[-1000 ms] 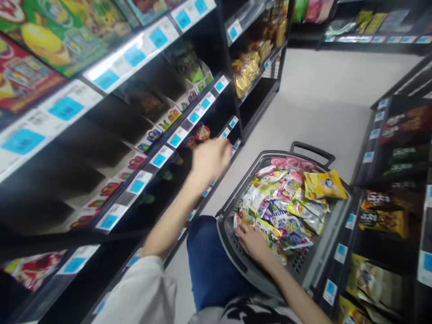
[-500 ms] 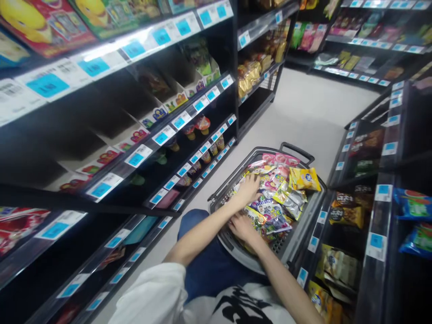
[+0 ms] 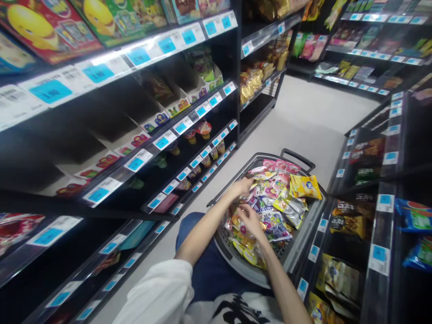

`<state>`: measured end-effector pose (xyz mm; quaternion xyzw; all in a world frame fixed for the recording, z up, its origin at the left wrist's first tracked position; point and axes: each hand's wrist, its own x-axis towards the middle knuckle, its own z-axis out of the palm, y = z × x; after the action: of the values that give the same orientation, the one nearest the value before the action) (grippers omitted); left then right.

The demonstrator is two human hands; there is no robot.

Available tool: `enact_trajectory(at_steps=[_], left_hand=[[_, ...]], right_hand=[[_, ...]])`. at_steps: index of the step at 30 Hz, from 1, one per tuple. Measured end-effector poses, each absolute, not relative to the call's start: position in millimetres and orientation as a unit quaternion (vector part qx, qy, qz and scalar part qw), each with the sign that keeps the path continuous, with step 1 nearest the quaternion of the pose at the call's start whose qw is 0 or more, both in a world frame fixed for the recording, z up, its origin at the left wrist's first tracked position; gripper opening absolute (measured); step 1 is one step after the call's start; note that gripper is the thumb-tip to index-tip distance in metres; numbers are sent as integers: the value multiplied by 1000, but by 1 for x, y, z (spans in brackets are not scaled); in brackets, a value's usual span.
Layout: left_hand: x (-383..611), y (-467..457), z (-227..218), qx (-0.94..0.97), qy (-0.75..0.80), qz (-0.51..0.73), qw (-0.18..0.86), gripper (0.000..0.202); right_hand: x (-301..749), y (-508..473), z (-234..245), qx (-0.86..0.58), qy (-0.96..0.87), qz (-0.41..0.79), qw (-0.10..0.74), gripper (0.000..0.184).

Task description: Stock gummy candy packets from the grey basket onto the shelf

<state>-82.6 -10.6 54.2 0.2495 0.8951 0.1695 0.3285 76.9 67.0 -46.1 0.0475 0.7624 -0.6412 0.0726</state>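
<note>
A grey plastic shopping basket (image 3: 221, 252) stands on the floor in front of me, heaped with shiny snack bags. My left hand (image 3: 243, 186) is at the left side of the heap, its fingers curled on the edge of a candy bag (image 3: 265, 185) with pink and white print. Closer to me, my right hand (image 3: 250, 218) reaches in among the bags, fingers bent and somewhat apart, beside a purple-and-white candy bag (image 3: 274, 223). A yellow bag (image 3: 305, 186) lies on the right of the pile. Green and yellow bags (image 3: 245, 252) show at the near end.
Tall dark shelves (image 3: 168, 139) with blue-and-white price tags line the left side. A lower shelf unit (image 3: 381, 225) with snack bags stands close on the right of the basket. Pale floor (image 3: 297, 117) runs ahead to more shelves (image 3: 367, 51). My knee (image 3: 189, 225) is by the basket.
My left hand has shifted left and its fingers have curled. The right hand has moved slightly up and right, uncovering more bags at the near end.
</note>
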Motion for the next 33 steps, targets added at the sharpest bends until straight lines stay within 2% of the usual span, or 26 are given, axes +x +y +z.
enact_trajectory(at_steps=[2,6,11,16,21,24,28,33], left_hand=[[-89,-22,66,292,871,229,323,67],[-87,-26,85,366,799,360,312,64],[-76,-11,83,300,653,608,337,34],[-75,-4,71,196,653,664,308,48],[-79,-2,73,101,610,733,285,63],[-89,-5,82,59,564,783,255,63],[-100,-23,97,39,498,842,205,47],[-89,-43,105,24,443,885,141,39]], right_hand=[[72,71,-47,107,707,-697,56,54],[68,75,-37,161,617,-770,15,61],[69,79,-23,201,578,-790,-30,64],[70,83,-23,236,593,-765,-83,67],[71,93,-25,212,626,-743,-109,60],[71,94,-24,170,652,-732,-98,58],[74,81,-25,83,702,-706,-49,55],[83,62,-29,-50,789,-612,16,43]])
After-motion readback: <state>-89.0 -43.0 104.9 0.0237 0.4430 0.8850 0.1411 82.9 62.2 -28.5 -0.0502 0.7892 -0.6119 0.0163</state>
